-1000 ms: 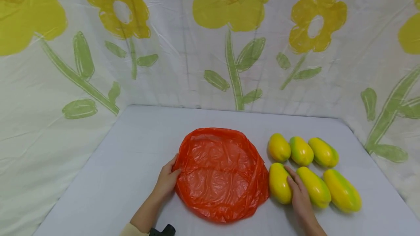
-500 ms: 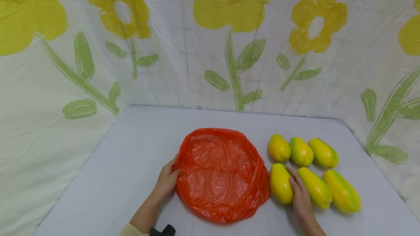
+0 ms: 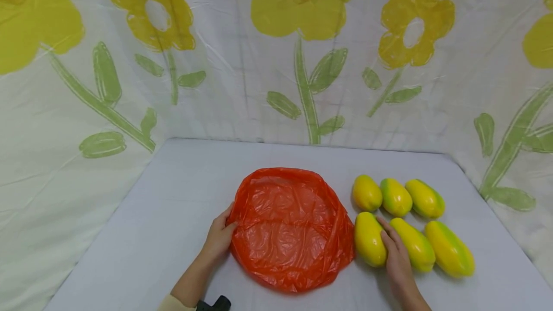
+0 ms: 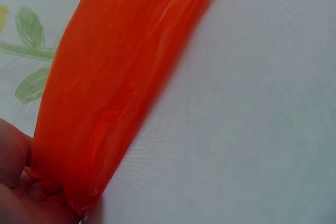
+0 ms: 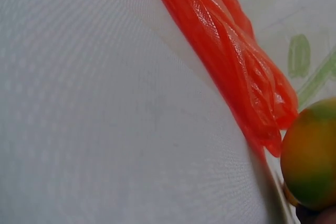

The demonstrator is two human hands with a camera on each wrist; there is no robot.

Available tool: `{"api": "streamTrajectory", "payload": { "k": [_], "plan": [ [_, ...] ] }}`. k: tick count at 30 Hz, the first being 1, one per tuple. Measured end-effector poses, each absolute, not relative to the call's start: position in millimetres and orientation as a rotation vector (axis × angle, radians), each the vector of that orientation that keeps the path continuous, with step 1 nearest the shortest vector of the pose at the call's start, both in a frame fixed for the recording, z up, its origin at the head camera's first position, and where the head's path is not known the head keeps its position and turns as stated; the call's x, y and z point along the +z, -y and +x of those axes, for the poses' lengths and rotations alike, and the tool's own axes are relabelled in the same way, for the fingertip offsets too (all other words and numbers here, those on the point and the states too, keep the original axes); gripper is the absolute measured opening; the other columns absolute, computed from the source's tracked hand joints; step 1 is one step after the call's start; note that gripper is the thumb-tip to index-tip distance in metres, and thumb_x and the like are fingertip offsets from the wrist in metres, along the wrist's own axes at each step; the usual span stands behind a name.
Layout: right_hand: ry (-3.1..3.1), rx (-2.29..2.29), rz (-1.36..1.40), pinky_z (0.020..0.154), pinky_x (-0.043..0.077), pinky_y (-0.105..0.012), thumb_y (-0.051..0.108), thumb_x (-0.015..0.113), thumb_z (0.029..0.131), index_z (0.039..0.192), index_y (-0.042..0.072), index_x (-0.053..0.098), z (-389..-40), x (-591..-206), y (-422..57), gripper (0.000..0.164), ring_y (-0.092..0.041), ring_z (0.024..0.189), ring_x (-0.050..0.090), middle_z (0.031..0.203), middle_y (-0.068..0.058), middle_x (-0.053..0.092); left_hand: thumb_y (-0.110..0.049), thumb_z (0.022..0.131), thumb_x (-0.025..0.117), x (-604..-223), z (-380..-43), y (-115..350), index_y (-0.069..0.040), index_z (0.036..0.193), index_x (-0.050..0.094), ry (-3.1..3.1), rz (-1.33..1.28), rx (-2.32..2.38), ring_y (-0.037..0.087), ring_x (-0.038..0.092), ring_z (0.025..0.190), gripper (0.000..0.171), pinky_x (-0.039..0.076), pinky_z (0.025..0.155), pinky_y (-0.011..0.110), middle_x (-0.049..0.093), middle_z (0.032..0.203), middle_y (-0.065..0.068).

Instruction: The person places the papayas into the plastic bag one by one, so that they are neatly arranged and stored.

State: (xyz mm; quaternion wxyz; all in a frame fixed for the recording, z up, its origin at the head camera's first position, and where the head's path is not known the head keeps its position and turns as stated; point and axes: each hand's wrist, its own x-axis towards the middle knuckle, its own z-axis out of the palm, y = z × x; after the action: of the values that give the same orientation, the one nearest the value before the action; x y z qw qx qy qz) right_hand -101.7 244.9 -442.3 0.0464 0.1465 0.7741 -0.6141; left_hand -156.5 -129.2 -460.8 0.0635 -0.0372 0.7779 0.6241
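A red plastic bag [image 3: 289,229] lies spread with its mouth wide and round in the middle of the table. My left hand [image 3: 220,236] grips the bag's left rim; the left wrist view shows the hand [image 4: 21,182] at the lower end of the red film [image 4: 110,77]. To the right of the bag, my right hand [image 3: 395,253] holds a yellow-green papaya [image 3: 369,239] from its right side, the thumb hidden. This papaya is close beside the bag's right edge. In the right wrist view, the papaya [image 5: 312,156] appears at the lower right, by the folded bag edge [image 5: 236,61].
Two more papayas [image 3: 412,244] [image 3: 449,248] lie right of my right hand. Behind them is a row of three others [image 3: 367,193]. The white table [image 3: 164,215] backs onto a hanging cloth [image 3: 233,85] printed with yellow flowers. A black object [image 3: 216,304] shows by my left forearm.
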Motion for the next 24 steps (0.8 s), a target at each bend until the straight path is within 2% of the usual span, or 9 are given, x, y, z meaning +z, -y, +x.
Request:
{"api": "streamTrajectory", "payload": {
  "k": [19, 24],
  "plan": [
    [-2.31, -1.899, 0.426, 0.117, 0.007, -0.053, 0.041, 0.017, 0.101, 0.149, 0.019, 0.02, -102.2, -439.5, -242.9, 0.053, -0.023, 0.144, 0.008, 0.157, -0.002, 0.014, -0.008, 0.096, 0.041, -462.3, -158.5, 129.7, -0.01, 0.148, 0.023, -2.374, -0.102, 1.847, 0.032, 0.03, 0.139, 0.055, 0.042, 0.1, 0.041, 0.028, 0.153, 0.01],
    [-2.269, -1.95, 0.418, 0.117, 0.01, -0.052, 0.041, 0.018, 0.101, 0.148, 0.021, 0.022, -103.1, -436.3, -238.7, 0.051, -0.022, 0.142, 0.011, 0.157, -0.002, 0.014, -0.006, 0.096, 0.039, -460.9, -158.0, 130.2, -0.008, 0.148, 0.024, -2.368, -0.101, 1.86, 0.032, 0.029, 0.14, 0.054, 0.039, 0.102, 0.042, 0.028, 0.153, 0.01]
  ]
}}
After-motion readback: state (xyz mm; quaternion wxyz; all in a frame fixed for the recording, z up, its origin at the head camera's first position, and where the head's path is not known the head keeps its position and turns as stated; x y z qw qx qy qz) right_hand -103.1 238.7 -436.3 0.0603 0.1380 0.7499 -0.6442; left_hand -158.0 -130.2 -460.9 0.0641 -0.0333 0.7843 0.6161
